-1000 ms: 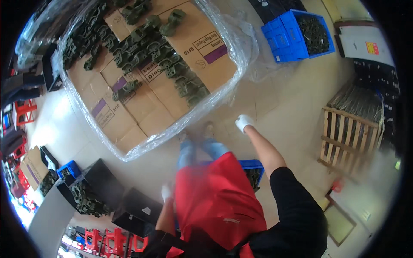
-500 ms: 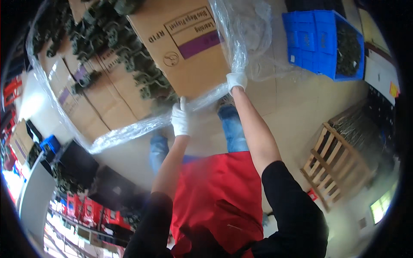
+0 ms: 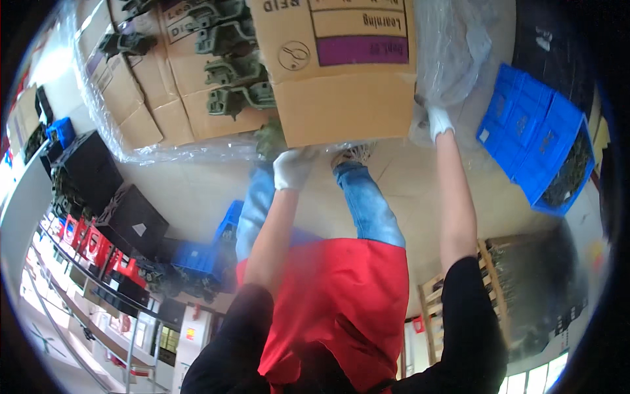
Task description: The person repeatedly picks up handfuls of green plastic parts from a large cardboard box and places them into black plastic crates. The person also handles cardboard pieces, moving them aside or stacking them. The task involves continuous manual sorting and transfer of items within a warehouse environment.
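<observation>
Both my hands wear white gloves. My left hand (image 3: 292,169) is at the near left corner of a large cardboard box (image 3: 351,98), beside a blurred green piece; its fingers are smeared and partly hidden. Past the box's right side, my right hand (image 3: 440,122) is closed on clear plastic film (image 3: 449,59), which hangs crumpled along that side. Dark green moulded plastic parts (image 3: 239,98) lie to the left of the box, on flatter cardboard (image 3: 161,108). More film (image 3: 190,151) runs along the near edge of that cardboard.
Stacked blue crates (image 3: 525,128) stand at the right, with dark parts in the end one. A wooden pallet (image 3: 453,302) leans behind me on the right. Black crates (image 3: 131,220) and a blue crate (image 3: 197,257) are at the left. My jeans and shoes are just below the box.
My right hand has moved outward to the right with the film, away from the left hand. The film no longer crosses the box's near side. The view has turned, and the box appears larger.
</observation>
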The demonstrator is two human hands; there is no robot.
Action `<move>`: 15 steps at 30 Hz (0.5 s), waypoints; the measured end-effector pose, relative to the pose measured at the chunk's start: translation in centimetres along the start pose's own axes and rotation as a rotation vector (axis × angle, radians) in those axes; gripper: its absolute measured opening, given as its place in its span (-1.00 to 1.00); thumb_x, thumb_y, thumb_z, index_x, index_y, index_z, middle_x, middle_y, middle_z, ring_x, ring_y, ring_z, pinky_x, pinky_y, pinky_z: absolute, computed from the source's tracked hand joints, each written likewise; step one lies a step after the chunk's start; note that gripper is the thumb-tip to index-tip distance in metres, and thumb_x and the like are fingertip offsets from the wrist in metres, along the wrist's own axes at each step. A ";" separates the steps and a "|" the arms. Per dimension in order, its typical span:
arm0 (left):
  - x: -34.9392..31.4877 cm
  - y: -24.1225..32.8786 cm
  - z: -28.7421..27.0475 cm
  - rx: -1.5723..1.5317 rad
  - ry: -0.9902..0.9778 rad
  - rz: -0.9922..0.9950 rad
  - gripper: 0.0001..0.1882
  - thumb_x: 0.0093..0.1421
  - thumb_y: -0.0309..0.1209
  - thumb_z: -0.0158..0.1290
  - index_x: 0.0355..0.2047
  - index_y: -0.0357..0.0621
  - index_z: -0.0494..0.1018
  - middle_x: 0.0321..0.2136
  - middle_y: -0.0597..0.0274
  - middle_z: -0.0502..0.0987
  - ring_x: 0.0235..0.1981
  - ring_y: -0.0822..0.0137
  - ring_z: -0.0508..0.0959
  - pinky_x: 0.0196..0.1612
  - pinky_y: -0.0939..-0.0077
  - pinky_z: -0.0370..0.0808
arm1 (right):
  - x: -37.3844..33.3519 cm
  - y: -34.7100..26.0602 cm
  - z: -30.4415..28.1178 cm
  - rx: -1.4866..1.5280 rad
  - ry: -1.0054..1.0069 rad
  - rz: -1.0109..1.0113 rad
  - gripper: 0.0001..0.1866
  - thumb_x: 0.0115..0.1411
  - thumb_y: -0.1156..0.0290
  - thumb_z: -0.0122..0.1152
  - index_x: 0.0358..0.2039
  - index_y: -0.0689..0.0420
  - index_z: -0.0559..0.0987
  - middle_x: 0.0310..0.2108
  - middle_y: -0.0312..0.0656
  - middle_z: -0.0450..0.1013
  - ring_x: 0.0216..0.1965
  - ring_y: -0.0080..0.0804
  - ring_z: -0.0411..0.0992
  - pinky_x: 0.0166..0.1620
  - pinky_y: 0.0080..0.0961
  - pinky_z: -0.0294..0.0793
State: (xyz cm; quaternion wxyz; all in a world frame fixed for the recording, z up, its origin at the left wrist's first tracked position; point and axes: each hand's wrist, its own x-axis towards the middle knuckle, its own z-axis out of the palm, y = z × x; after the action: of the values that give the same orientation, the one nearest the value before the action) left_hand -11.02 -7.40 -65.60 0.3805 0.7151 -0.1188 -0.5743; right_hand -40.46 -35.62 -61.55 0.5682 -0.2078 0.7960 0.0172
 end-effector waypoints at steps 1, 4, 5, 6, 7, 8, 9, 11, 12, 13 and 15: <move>0.2 2.6 0.5 -0.476 0.057 -0.077 -0.48 -0.09 -0.50 0.02 -0.02 -0.19 0.31 -0.02 0.07 0.35 0.07 0.08 0.29 0.11 -0.02 0.16 | 0.1 1.2 -0.5 0.018 0.090 -0.100 -0.45 0.06 0.20 0.21 0.03 0.18 0.38 -0.18 -0.06 0.41 -0.14 -0.14 0.37 -0.10 -0.30 0.38; 0.0 12.8 0.3 -1.737 0.387 -0.184 -0.14 -0.12 -0.36 0.10 0.21 -0.11 0.00 0.26 0.04 -0.09 0.28 -0.06 -0.12 0.22 -0.29 -0.21 | -3.0 1.4 -0.8 -0.129 0.434 -0.390 -0.43 0.01 0.22 0.26 0.02 0.17 0.39 -0.13 0.00 0.37 -0.06 -0.10 0.34 0.00 -0.27 0.31; -0.6 15.7 -1.3 -1.841 0.479 -0.265 0.00 -0.12 -0.30 0.11 0.29 -0.09 -0.19 0.32 0.08 -0.28 0.32 -0.04 -0.27 0.24 -0.26 -0.30 | -7.2 -1.0 1.7 -0.287 0.599 -0.485 -0.43 0.00 0.22 0.26 0.02 0.16 0.39 -0.09 0.01 0.35 -0.02 -0.08 0.32 0.04 -0.26 0.28; -0.6 16.1 -3.2 -1.816 0.451 -0.282 0.09 -0.09 -0.15 0.10 0.27 0.00 -0.41 0.31 0.18 -0.41 0.32 0.01 -0.37 0.24 -0.24 -0.35 | -10.8 -2.7 3.6 -0.442 0.780 -0.578 -0.42 -0.01 0.21 0.25 0.02 0.15 0.39 -0.04 0.02 0.33 0.02 -0.07 0.29 0.08 -0.25 0.26; 0.0 16.4 -4.9 -1.782 0.411 -0.313 0.21 -0.07 0.00 0.09 0.25 0.09 -0.63 0.31 0.27 -0.54 0.32 0.06 -0.48 0.24 -0.21 -0.40 | -12.2 -3.2 4.5 -0.444 0.774 -0.714 -0.41 -0.02 0.23 0.26 0.03 0.14 0.37 -0.01 0.04 0.29 0.05 -0.05 0.25 0.10 -0.23 0.23; 1.1 17.8 -6.3 -1.850 0.516 -0.409 0.17 -0.17 -0.01 0.14 0.30 0.02 -0.36 0.32 0.14 -0.42 0.33 0.02 -0.39 0.25 -0.21 -0.40 | -13.3 -3.8 5.5 -0.447 0.766 -0.850 -0.41 -0.03 0.24 0.26 0.03 0.14 0.36 0.03 0.06 0.25 0.08 -0.03 0.21 0.11 -0.21 0.21; 2.2 16.5 -9.0 -1.824 0.410 -0.392 0.17 -0.16 0.09 0.13 0.30 0.02 -0.33 0.32 0.13 -0.40 0.33 0.03 -0.38 0.25 -0.18 -0.40 | -15.5 -5.2 7.5 -0.516 0.697 -0.930 -0.40 -0.03 0.24 0.27 0.03 0.14 0.35 0.03 0.06 0.24 0.09 -0.03 0.21 0.12 -0.21 0.21; 3.8 19.1 -10.4 -1.589 0.535 -0.431 0.13 -0.10 0.17 0.07 0.29 -0.12 -0.27 0.32 0.10 -0.38 0.33 0.04 -0.32 0.27 -0.13 -0.30 | -17.9 -7.5 11.1 -0.683 0.607 -1.126 -0.40 -0.03 0.24 0.27 0.03 0.12 0.34 0.05 0.07 0.23 0.10 -0.03 0.20 0.14 -0.23 0.20; 5.1 18.1 -12.3 -1.460 0.438 -0.496 0.09 -0.08 0.18 0.05 0.28 -0.12 -0.22 0.31 0.09 -0.29 0.31 0.02 -0.23 0.26 -0.10 -0.21 | -18.0 -8.3 12.7 -0.690 0.541 -1.245 -0.38 -0.04 0.25 0.27 0.04 0.12 0.33 0.07 0.07 0.22 0.12 -0.04 0.19 0.15 -0.23 0.20; 6.5 15.9 -14.9 -1.340 0.353 -0.535 0.05 -0.06 0.18 0.04 0.27 -0.12 -0.16 0.29 0.08 -0.21 0.29 0.01 -0.14 0.25 -0.07 -0.12 | -18.7 -10.2 14.9 -0.701 0.452 -1.230 -0.36 -0.05 0.24 0.27 0.05 0.13 0.32 0.08 0.07 0.20 0.13 -0.02 0.18 0.16 -0.24 0.20; 7.6 14.4 -15.6 -1.110 0.290 -0.594 -0.06 -0.01 0.17 0.02 0.22 -0.12 -0.04 0.23 0.05 -0.01 0.21 0.01 0.07 0.19 -0.01 0.05 | -18.8 -13.8 18.1 -0.680 0.412 -1.209 -0.30 -0.09 0.18 0.30 0.06 0.14 0.30 0.11 0.09 0.17 0.13 0.00 0.17 0.16 -0.24 0.19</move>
State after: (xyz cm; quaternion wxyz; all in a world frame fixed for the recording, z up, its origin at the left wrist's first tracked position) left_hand 9.40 -15.50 -60.58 0.5306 0.4848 0.4514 -0.5288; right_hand -14.37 -37.64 -47.87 0.2208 -0.7761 0.5833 -0.0929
